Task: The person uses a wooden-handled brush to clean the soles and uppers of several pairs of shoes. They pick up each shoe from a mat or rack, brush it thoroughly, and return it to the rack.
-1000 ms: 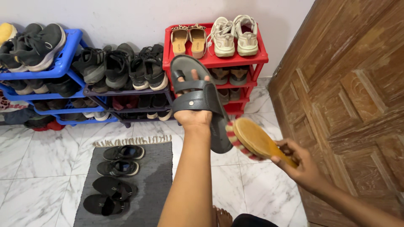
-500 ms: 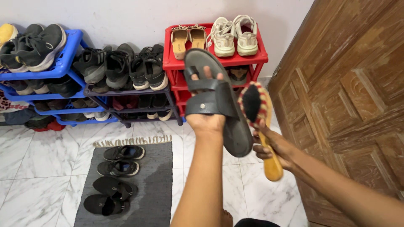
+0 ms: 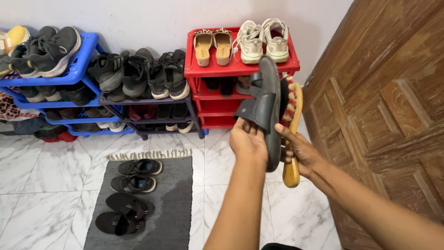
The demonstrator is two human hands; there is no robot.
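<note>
Centre: the left hand (image 3: pixel 247 141) holds a sandal (image 3: pixel 268 109) upright and edge-on, with the brush (image 3: pixel 291 125) touching the sandal's right side. The right hand (image 3: pixel 298 153) grips the brush handle just right of the left hand. Behind both stands a rack (image 3: pixel 240 69) against the wall, bearing slip-on sandals (image 3: pixel 212 46) at left and sneakers (image 3: pixel 263 39) at right on its top shelf. Two further racks (image 3: pixel 78 69) stand left of it, loaded with shoes. A mat (image 3: pixel 171 203) lies on the floor before the racks, four sandals (image 3: pixel 127 196) in a column on its left half. A door (image 3: pixel 388 115) stands at right.
</note>
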